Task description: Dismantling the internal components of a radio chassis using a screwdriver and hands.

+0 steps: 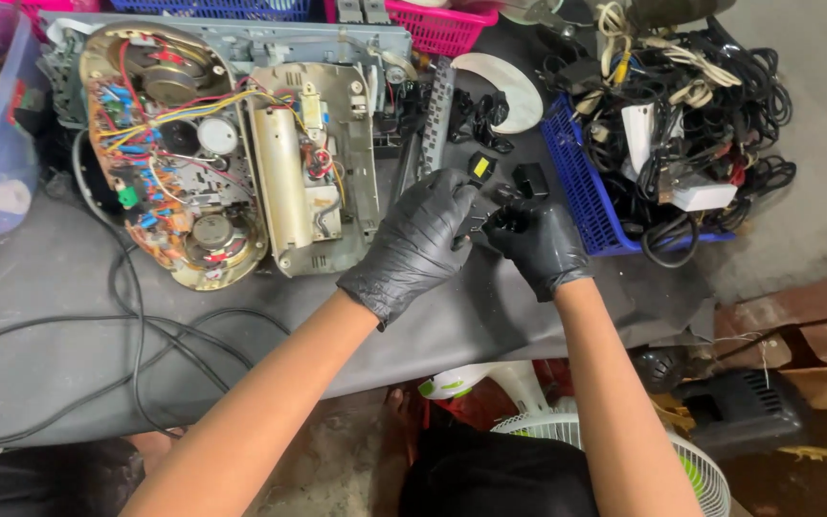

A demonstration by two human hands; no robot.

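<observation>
Both gloved hands meet near the tabletop's front edge, pinching one small black plastic part (pixel 486 216). Left hand (pixel 420 241) has its grip narrow around one end, right hand (pixel 535 241) clamps the other. Looks light and stiff, maybe slick against the gloves; best held by its edges. Just beyond sits a yellow-labelled piece (pixel 480 168), the opened radio chassis (pixel 232 144) toward the far left, a blue basket (pixel 576 187) of cables right.
</observation>
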